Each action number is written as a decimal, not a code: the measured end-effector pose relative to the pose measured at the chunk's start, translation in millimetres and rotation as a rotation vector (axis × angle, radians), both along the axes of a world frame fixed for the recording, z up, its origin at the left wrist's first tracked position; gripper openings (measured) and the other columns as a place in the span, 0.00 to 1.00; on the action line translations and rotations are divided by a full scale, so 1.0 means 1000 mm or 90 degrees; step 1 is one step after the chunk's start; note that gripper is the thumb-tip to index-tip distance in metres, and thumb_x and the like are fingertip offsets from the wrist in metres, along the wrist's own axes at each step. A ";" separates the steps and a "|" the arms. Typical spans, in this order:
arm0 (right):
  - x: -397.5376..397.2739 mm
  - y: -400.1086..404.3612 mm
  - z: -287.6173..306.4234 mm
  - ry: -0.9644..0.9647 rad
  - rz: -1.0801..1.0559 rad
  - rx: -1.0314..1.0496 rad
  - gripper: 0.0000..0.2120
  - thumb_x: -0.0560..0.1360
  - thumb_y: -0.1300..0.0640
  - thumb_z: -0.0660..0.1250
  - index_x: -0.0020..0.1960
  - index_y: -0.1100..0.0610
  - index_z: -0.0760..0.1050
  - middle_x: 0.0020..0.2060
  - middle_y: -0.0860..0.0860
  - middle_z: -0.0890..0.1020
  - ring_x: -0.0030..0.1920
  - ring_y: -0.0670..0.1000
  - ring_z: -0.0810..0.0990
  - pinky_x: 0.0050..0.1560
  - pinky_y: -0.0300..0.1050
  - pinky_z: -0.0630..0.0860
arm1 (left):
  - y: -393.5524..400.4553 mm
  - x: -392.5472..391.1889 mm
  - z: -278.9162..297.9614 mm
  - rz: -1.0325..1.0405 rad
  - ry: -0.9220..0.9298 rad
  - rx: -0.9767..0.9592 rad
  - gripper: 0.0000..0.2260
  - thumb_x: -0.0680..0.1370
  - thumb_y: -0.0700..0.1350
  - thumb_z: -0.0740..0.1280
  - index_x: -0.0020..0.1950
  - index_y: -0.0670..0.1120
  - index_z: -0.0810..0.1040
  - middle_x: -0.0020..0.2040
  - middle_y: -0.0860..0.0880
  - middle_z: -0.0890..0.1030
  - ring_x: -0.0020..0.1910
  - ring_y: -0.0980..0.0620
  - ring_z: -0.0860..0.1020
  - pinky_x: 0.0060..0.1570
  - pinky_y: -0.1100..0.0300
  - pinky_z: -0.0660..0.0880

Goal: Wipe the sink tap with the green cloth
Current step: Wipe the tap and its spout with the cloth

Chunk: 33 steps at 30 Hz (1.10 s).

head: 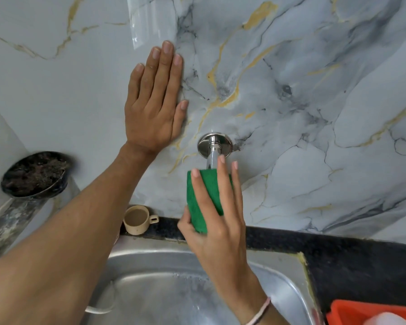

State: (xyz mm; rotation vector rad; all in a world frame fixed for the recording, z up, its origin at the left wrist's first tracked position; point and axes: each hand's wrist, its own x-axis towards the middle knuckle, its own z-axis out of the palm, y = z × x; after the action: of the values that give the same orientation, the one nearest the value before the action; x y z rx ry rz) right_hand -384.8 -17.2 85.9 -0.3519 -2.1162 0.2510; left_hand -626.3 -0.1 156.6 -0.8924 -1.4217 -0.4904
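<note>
The wiping is under way; the right hand (218,221) grips the green cloth (203,198), wrapped round the tap (213,148) above the sink (279,277); the left hand (154,102) lies open, flat on the wall (314,78), left of the tap; next, I'd guess, rubbing along towards the wall.

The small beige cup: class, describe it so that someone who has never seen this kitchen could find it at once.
Start at the steel sink and follow its back edge to the dark ledge under the marble wall. The small beige cup stands there, left of the right hand holding the green cloth. It is the only handled cup in view.
</note>
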 end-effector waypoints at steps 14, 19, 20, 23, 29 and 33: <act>-0.033 0.060 0.027 0.124 0.574 -1.406 0.34 0.77 0.39 0.57 0.75 0.59 0.72 0.74 0.64 0.74 0.76 0.65 0.69 0.81 0.64 0.57 | -0.002 0.000 -0.002 -0.009 -0.001 -0.014 0.29 0.84 0.50 0.50 0.84 0.41 0.52 0.83 0.42 0.59 0.84 0.47 0.52 0.86 0.52 0.47; -0.037 0.054 0.014 0.057 0.681 -1.397 0.36 0.79 0.34 0.54 0.79 0.56 0.64 0.71 0.62 0.78 0.71 0.65 0.75 0.73 0.61 0.69 | -0.002 -0.003 -0.003 -0.014 0.002 -0.014 0.29 0.84 0.50 0.50 0.84 0.42 0.52 0.83 0.43 0.57 0.85 0.48 0.49 0.86 0.52 0.46; -0.032 0.052 0.009 0.046 0.679 -1.394 0.36 0.79 0.34 0.54 0.79 0.56 0.64 0.69 0.63 0.79 0.68 0.66 0.77 0.71 0.61 0.70 | -0.002 -0.002 -0.003 -0.011 0.005 -0.011 0.29 0.84 0.50 0.49 0.84 0.41 0.53 0.83 0.42 0.60 0.85 0.48 0.49 0.86 0.52 0.46; -0.016 0.047 -0.002 0.015 0.644 -1.331 0.37 0.79 0.36 0.55 0.78 0.61 0.65 0.63 0.66 0.82 0.61 0.68 0.81 0.67 0.61 0.76 | -0.001 -0.003 -0.003 -0.013 0.003 -0.006 0.28 0.84 0.50 0.50 0.84 0.41 0.53 0.80 0.38 0.68 0.84 0.48 0.51 0.86 0.52 0.47; 0.040 0.036 -0.024 0.167 0.410 -1.356 0.34 0.65 0.41 0.73 0.66 0.59 0.80 0.58 0.69 0.84 0.58 0.72 0.83 0.54 0.66 0.83 | 0.001 -0.003 -0.005 -0.018 0.008 0.000 0.28 0.84 0.50 0.49 0.84 0.42 0.54 0.80 0.38 0.69 0.84 0.45 0.56 0.86 0.52 0.48; 0.057 0.039 0.009 0.372 0.186 -1.160 0.22 0.72 0.38 0.68 0.56 0.53 0.85 0.55 0.62 0.86 0.57 0.62 0.86 0.51 0.63 0.85 | 0.000 -0.003 -0.004 -0.014 -0.004 0.012 0.29 0.84 0.50 0.50 0.84 0.42 0.54 0.80 0.39 0.68 0.84 0.48 0.51 0.85 0.52 0.48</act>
State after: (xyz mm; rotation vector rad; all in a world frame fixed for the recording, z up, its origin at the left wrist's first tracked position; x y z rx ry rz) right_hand -327.8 22.2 94.5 -0.8110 -0.8029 2.1217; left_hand -629.2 0.1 152.1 -0.8933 -1.4116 -0.5230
